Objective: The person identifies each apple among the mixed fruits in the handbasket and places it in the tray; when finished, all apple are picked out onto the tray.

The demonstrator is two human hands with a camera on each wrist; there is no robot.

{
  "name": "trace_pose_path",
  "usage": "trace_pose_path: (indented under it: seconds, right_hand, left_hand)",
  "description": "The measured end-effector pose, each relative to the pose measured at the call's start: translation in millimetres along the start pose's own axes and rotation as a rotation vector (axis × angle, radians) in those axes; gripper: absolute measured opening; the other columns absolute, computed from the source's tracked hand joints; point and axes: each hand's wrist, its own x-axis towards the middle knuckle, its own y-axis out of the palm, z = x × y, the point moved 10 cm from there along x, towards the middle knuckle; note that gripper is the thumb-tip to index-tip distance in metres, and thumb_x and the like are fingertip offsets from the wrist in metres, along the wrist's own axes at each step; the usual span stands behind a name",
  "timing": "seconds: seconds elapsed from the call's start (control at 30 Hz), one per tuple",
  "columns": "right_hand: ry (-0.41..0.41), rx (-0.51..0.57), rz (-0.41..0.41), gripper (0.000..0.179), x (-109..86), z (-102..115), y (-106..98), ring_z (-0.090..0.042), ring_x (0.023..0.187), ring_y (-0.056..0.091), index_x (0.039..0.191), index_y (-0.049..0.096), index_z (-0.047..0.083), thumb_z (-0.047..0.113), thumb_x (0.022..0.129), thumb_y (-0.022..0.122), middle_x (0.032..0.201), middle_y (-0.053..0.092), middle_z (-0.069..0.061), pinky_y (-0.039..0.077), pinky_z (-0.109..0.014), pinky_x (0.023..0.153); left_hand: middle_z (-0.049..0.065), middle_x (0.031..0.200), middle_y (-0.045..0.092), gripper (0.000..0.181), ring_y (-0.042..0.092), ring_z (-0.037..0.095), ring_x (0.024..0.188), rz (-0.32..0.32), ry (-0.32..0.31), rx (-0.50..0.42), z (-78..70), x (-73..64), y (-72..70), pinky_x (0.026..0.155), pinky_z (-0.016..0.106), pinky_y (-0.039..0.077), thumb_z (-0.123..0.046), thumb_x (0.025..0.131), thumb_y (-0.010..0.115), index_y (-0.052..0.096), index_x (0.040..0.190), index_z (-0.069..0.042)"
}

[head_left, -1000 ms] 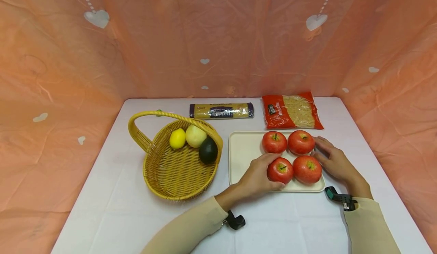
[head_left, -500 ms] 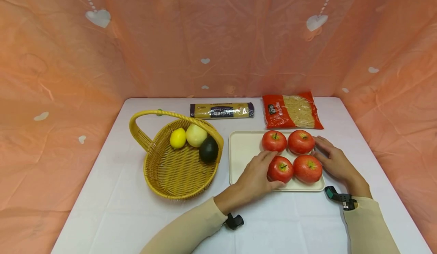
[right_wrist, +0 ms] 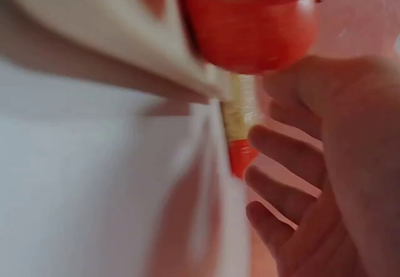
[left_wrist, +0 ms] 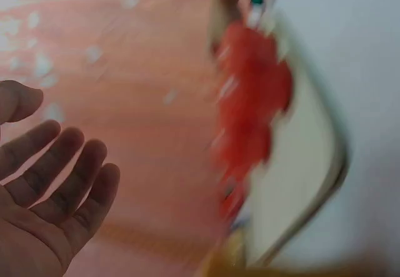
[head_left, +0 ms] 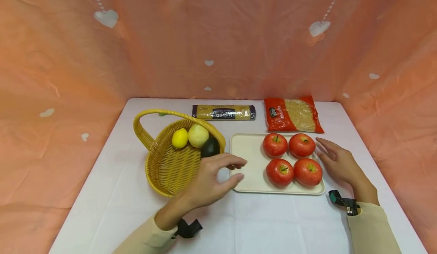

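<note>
Several red apples (head_left: pixel 280 172) sit in two rows on the right half of a cream tray (head_left: pixel 247 161). My left hand (head_left: pixel 211 178) hovers between the basket and the tray's left edge, thumb and fingers apart, holding nothing. The left wrist view shows that hand (left_wrist: pixel 56 196) bare, with the apples blurred beyond it. By the tray's right edge is my right hand (head_left: pixel 341 166), fingers spread loosely beside the apples. In the right wrist view its thumb is close to an apple (right_wrist: pixel 250 36); whether they touch I cannot tell.
A yellow wicker basket (head_left: pixel 150 170) with a tall handle holds a lemon (head_left: pixel 179 138), a pale round onion-like item (head_left: pixel 198 135) and a dark avocado (head_left: pixel 210 147). Behind lie a long pasta packet (head_left: pixel 223 112) and a red pasta bag (head_left: pixel 293 114).
My left hand has let go of the front-left apple and moved left, away from the tray toward the basket. The right hand stays by the tray's right edge.
</note>
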Motion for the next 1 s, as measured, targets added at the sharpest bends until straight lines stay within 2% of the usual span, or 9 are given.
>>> trace_pose_path:
  seconds: [0.2, 0.3, 0.47, 0.57, 0.63, 0.7, 0.77, 0.87, 1.0]
  right_hand:
    - [-0.093, -0.117, -0.113, 0.058, -7.6, 23.8, -43.4, -0.064, 0.138, 0.05, 0.16, 0.052, 0.005, 0.017, 0.106, 0.069, 0.155, 0.054, -0.036, 0.04, -0.084, 0.108]
    - [-0.14, -0.188, -0.127, 0.062, -6.0, 40.4, -64.9, -0.063, 0.14, 0.048, 0.161, 0.05, 0.004, 0.017, 0.105, 0.072, 0.155, 0.054, -0.036, 0.038, -0.083, 0.112]
    - [-0.211, -0.268, -0.227, 0.065, -4.3, 76.0, -117.0, -0.059, 0.151, 0.041, 0.165, 0.046, 0.004, 0.026, 0.108, 0.067, 0.162, 0.048, -0.034, 0.026, -0.071, 0.13]
    - [-0.305, -0.293, -0.406, 0.071, -8.0, 103.9, -155.6, -0.056, 0.154, 0.04, 0.163, 0.049, 0.002, 0.049, 0.111, 0.058, 0.164, 0.048, -0.032, 0.024, -0.063, 0.135]
    - [-0.374, -0.33, -0.546, 0.083, -12.8, 121.0, -176.0, -0.057, 0.153, 0.042, 0.161, 0.05, -0.002, 0.064, 0.11, 0.049, 0.163, 0.049, -0.032, 0.026, -0.062, 0.135]
    - [-0.444, -0.368, -0.671, 0.097, -17.6, 132.3, -186.8, -0.062, 0.148, 0.043, 0.16, 0.05, -0.004, 0.076, 0.107, 0.04, 0.162, 0.049, -0.035, 0.027, -0.067, 0.132]
    - [-0.467, -0.398, -0.711, 0.101, -18.5, 133.5, -185.6, -0.065, 0.149, 0.039, 0.164, 0.044, -0.004, 0.078, 0.106, 0.035, 0.166, 0.044, -0.035, 0.022, -0.071, 0.132]
    - [-0.426, -0.437, -0.627, 0.103, -12.0, 117.8, -165.1, -0.064, 0.156, 0.028, 0.171, 0.028, -0.001, 0.08, 0.107, 0.027, 0.174, 0.029, -0.033, 0.012, -0.075, 0.132]
    - [-0.257, -0.494, -0.351, 0.099, 1.5, 75.2, -119.0, -0.054, 0.167, 0.006, 0.175, 0.008, 0.001, 0.073, 0.109, 0.026, 0.181, 0.007, -0.031, -0.005, -0.071, 0.134]
  left_hand:
    - [0.01, 0.112, 0.082, 0.027, 0.077, 0.02, 0.101, -0.202, 0.096, 0.225, -16.1, -16.2, -116.9, 0.099, 0.019, 0.058, 0.0, 0.09, 0.08, 0.081, 0.117, -0.001]
    - [0.014, 0.105, 0.082, 0.026, 0.072, 0.008, 0.098, -0.285, 0.122, 0.352, -26.8, -20.7, -172.0, 0.096, 0.013, 0.055, -0.002, 0.089, 0.077, 0.081, 0.114, 0.003]
    - [0.026, 0.1, 0.08, 0.04, 0.06, -0.016, 0.101, -0.46, 0.119, 0.607, -55.4, -23.8, -253.8, 0.098, 0.005, 0.045, -0.028, 0.097, 0.071, 0.081, 0.11, 0.008]
    - [0.032, 0.107, 0.077, 0.06, 0.071, 0.012, 0.1, -0.564, 0.092, 0.803, -71.3, -22.6, -288.1, 0.105, 0.009, 0.043, -0.049, 0.101, 0.063, 0.08, 0.116, 0.007]
    - [0.035, 0.115, 0.074, 0.073, 0.072, 0.038, 0.107, -0.618, 0.084, 0.916, -77.9, -20.3, -303.0, 0.115, 0.022, 0.047, -0.06, 0.103, 0.055, 0.077, 0.123, 0.006]
    - [0.036, 0.124, 0.071, 0.08, 0.063, 0.06, 0.114, -0.642, 0.076, 1.013, -80.0, -18.3, -310.9, 0.122, 0.042, 0.047, -0.065, 0.103, 0.047, 0.073, 0.132, 0.005]
    - [0.037, 0.132, 0.067, 0.08, 0.058, 0.065, 0.124, -0.629, 0.08, 1.076, -75.3, -18.1, -312.7, 0.122, 0.062, 0.043, -0.062, 0.103, 0.044, 0.069, 0.137, 0.007]
    - [0.038, 0.14, 0.062, 0.076, 0.052, 0.065, 0.132, -0.527, 0.061, 1.167, -54.2, -22.3, -305.3, 0.114, 0.072, 0.043, -0.052, 0.103, 0.042, 0.06, 0.145, 0.008]
    - [0.04, 0.153, 0.05, 0.078, 0.04, 0.065, 0.146, -0.337, -0.062, 1.191, -3.8, -38.6, -291.8, 0.104, 0.083, 0.04, -0.048, 0.103, 0.039, 0.046, 0.157, 0.008]
